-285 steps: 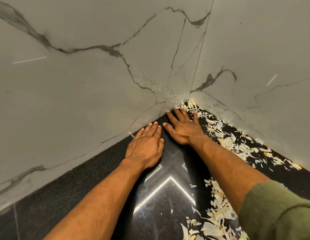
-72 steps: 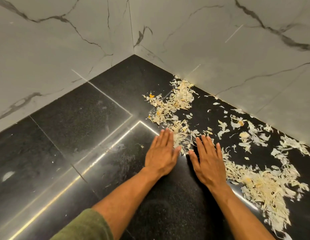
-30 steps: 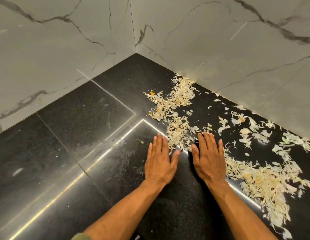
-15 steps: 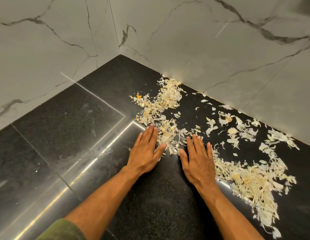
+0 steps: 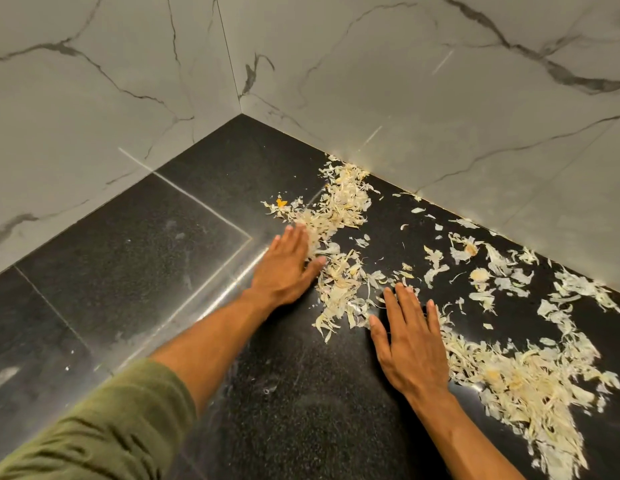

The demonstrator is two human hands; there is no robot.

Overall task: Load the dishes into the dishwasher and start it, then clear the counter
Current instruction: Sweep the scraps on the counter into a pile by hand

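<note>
Peelings [image 5: 339,216] lie scattered on the black counter [image 5: 128,258], running from centre frame down to lower right. Both palms lie flat, fingers straight: left hand [image 5: 284,268] touches the near clump, right hand [image 5: 410,344] beside the lower-right heap.

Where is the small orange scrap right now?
In the head view, the orange scrap lies on the black counter, at the far left edge of the peelings, just beyond the left hand.

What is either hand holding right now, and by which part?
Nothing is held. The left hand and right hand lie flat, fingers straight, on the black counter, touching the loose pale peelings without gripping them.
</note>
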